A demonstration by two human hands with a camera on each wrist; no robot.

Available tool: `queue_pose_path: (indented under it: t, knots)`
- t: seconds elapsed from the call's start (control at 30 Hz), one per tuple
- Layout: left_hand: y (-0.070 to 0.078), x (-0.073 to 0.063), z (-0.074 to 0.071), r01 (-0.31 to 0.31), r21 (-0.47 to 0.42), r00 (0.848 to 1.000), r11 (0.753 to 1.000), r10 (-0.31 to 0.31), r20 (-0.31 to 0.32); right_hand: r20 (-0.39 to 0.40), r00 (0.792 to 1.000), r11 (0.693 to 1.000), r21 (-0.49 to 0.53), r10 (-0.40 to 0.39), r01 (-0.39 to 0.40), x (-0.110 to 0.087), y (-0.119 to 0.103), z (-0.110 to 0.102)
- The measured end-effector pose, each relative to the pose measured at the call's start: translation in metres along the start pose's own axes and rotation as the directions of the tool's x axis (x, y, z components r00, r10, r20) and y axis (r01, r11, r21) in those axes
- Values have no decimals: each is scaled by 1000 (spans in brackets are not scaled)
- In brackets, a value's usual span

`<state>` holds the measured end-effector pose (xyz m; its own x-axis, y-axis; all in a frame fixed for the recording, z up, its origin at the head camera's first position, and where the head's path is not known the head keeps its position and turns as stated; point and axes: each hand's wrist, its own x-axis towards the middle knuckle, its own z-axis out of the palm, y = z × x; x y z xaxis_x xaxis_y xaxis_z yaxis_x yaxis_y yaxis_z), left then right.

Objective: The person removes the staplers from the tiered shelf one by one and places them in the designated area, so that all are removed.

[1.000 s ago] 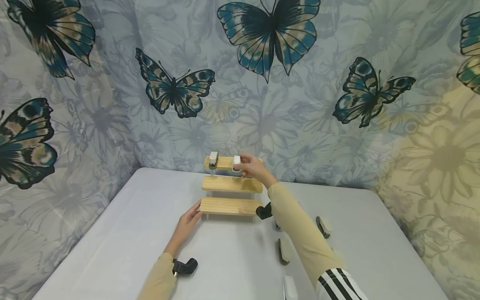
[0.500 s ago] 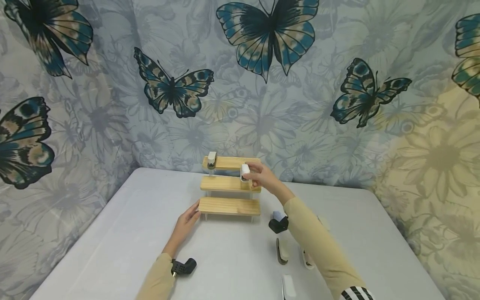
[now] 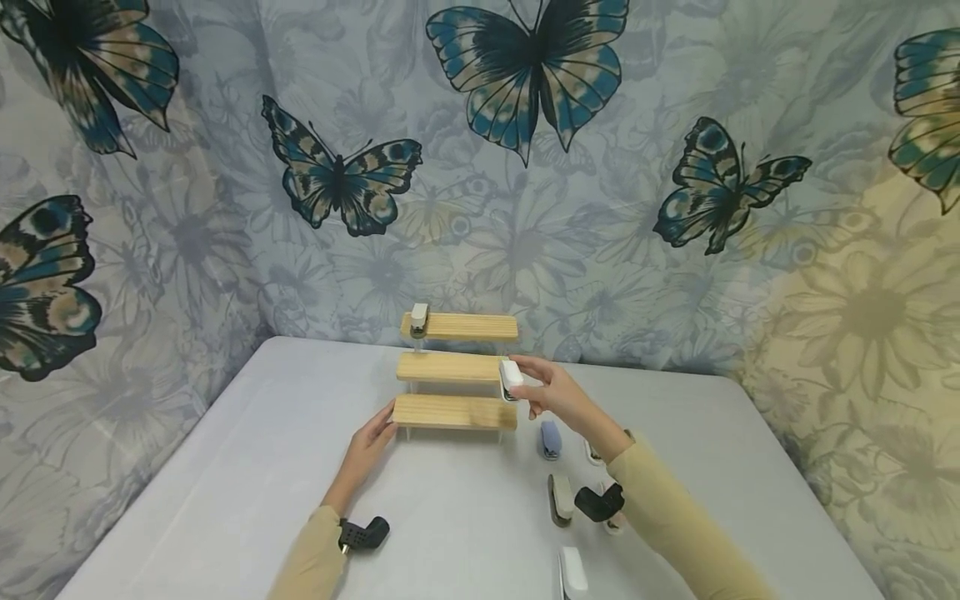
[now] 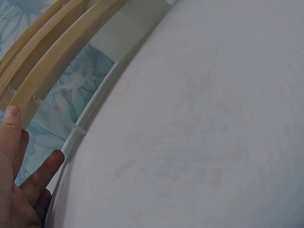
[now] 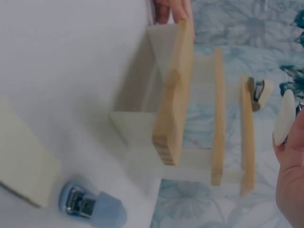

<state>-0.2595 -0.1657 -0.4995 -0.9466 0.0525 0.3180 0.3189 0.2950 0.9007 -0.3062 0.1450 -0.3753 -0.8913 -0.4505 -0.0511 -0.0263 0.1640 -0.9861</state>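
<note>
My right hand (image 3: 558,396) pinches a white stapler (image 3: 512,379) between thumb and fingers, just off the right end of the three-step wooden display stand (image 3: 455,411). In the right wrist view the held stapler (image 5: 285,116) shows partly, at the right edge. My left hand (image 3: 367,446) touches the left end of the lowest step; in the left wrist view the thumb of this hand (image 4: 21,185) rests against the board's edge, with the other fingers extended below. A beige stapler (image 3: 418,320) stands at the left of the top step.
On the table to the right lie a blue stapler (image 3: 551,439), a beige stapler (image 3: 559,500) and a white stapler (image 3: 573,573). Others (image 3: 592,454) are partly hidden by the right forearm. A butterfly-printed cloth (image 3: 525,250) hangs behind the white table (image 3: 247,467).
My right hand has carried the white stapler from the top step down and right, past the middle step, clear of the stand. My left hand stays at the lowest step.
</note>
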Motion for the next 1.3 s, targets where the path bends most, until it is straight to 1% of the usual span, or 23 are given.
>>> queue_pose_path:
  t: [0.1,0.17,0.33,0.37,0.63,0.77,0.83,0.93,1.07,1.17,1.3]
  knots:
    - [-1,0,0,2,2,1000,1000,-2,1,5,1000,999,-25,-30,30,-11,3,0]
    - [-10,1,0,6,-4,1000,1000,-6,-6,2,999,999,-35,-39,39,-18,5,-1]
    - [-33,7,1,1,6,1000,1000,-1,-22,-23,999,999,-34,-28,27,-37,14,-1]
    - [-34,7,1,-2,5,1000,1000,2,-24,-30,999,999,-28,-23,22,-41,15,-1]
    - [-38,9,2,-15,6,999,1000,15,-43,-53,999,1000,2,4,-4,-76,34,-2]
    - [-37,10,3,-14,8,999,1000,14,-40,-58,998,1000,16,-13,14,-95,40,-5]
    - [-35,10,3,-4,5,999,1000,4,-39,-57,998,1000,20,-20,21,-106,41,-6]
    - [-34,10,5,4,-15,999,1000,-4,-35,-71,997,999,29,-19,21,-122,43,-6]
    - [-35,10,9,5,-38,1000,999,-6,-21,-105,994,999,36,18,-15,-147,50,-5]
    - [-37,10,12,12,-26,1000,1000,-13,-21,-116,990,995,63,81,-74,-164,57,-4]
    - [-37,10,13,14,0,1000,1000,-14,-26,-97,980,980,119,172,-160,-185,68,-5]
